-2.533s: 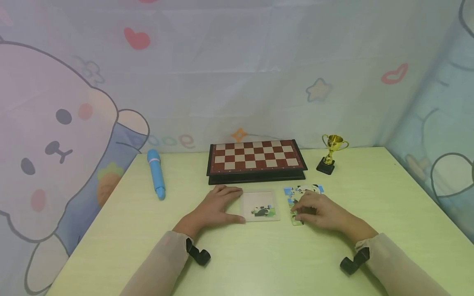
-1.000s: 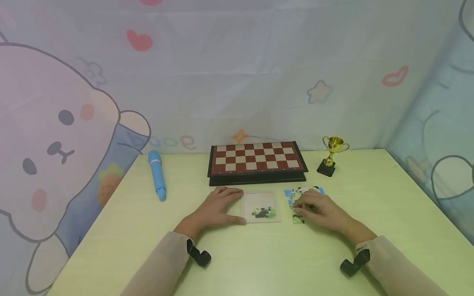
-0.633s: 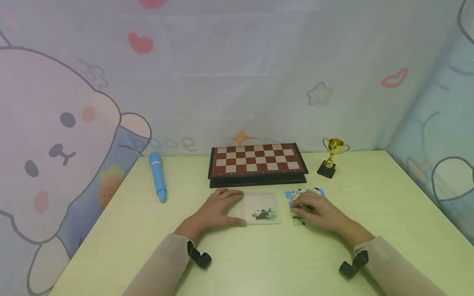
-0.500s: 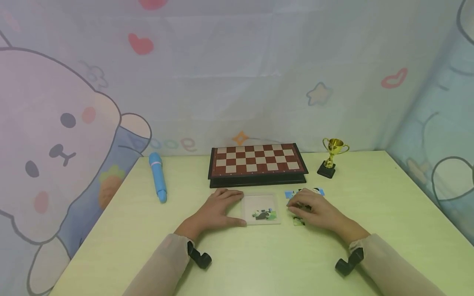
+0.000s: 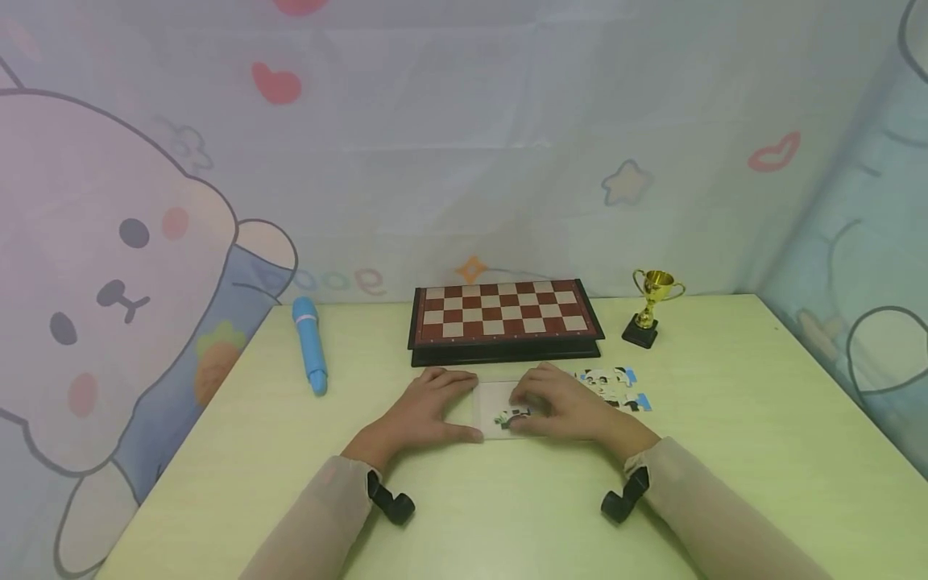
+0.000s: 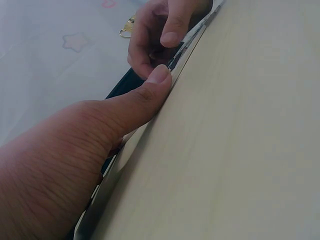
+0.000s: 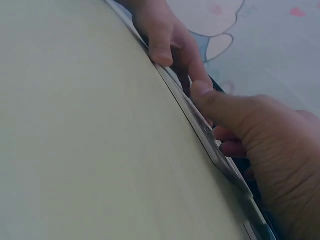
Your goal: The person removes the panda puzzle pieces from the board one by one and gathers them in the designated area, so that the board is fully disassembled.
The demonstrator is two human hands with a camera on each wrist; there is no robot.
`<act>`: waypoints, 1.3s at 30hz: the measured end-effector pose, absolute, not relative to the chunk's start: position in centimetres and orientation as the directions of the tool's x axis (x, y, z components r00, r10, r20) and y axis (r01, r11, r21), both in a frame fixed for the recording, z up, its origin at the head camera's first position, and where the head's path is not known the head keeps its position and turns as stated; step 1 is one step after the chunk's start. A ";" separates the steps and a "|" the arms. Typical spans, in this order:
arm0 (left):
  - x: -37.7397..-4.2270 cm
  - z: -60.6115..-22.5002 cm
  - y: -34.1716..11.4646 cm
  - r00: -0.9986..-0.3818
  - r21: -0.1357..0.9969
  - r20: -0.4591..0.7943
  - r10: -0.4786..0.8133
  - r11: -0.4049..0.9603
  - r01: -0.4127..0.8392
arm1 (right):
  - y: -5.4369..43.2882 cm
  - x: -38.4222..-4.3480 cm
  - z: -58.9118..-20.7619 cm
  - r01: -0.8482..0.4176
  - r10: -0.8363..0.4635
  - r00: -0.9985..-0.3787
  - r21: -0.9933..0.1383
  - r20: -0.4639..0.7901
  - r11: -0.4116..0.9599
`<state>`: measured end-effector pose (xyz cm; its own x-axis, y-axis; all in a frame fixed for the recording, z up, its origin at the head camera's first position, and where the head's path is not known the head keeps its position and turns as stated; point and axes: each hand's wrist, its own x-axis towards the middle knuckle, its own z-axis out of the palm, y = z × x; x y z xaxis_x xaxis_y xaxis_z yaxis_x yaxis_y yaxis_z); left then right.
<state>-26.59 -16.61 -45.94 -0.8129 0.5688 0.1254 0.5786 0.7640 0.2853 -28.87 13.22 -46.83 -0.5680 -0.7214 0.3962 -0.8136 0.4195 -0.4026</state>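
A shallow, pale square puzzle tray point(image 5: 493, 391) lies in front of the person, with panda-and-leaf jigsaw pieces point(image 5: 509, 417) in its lower part. My left hand point(image 5: 416, 411) holds the tray's left side, fingers at the far corner and thumb at the near one; the left wrist view has that thumb point(image 6: 145, 97) along the rim. My right hand point(image 5: 565, 407) is bent over the tray's right half, thumb and index fingertips low over the pieces and apart from each other. It hides that half, and I cannot tell whether it pinches a piece. Loose panda pieces point(image 5: 616, 387) lie beyond the right wrist.
A folded chessboard box point(image 5: 505, 318) stands behind the tray. To its right is a small gold trophy cup point(image 5: 651, 302) on a black base. A blue toy microphone point(image 5: 310, 342) lies at the left. A printed cloth backdrop point(image 5: 464, 145) rises behind the table.
My right hand has moved left from the loose pieces to above the tray, and its thumb and index finger have spread apart. The left hand has stayed at the tray.
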 end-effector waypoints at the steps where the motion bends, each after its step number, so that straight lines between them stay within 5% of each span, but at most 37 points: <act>1: -26.6 -46.0 -16.6 -0.813 0.289 0.124 0.569 0.763 0.578 | 12.9 -28.7 -46.7 -0.815 -0.727 -0.565 -0.399 0.390 0.420; 39: -26.8 -46.1 -16.7 -0.814 0.276 0.122 0.568 0.769 0.577 | 12.4 -27.4 -46.2 -0.707 -0.664 -0.659 -0.591 0.353 0.388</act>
<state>-26.85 -16.66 -46.12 -0.8143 0.5675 0.1215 0.5770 0.7688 0.2757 -27.45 12.44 -46.16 -0.6594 -0.6635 0.3534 -0.7071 0.3878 -0.5913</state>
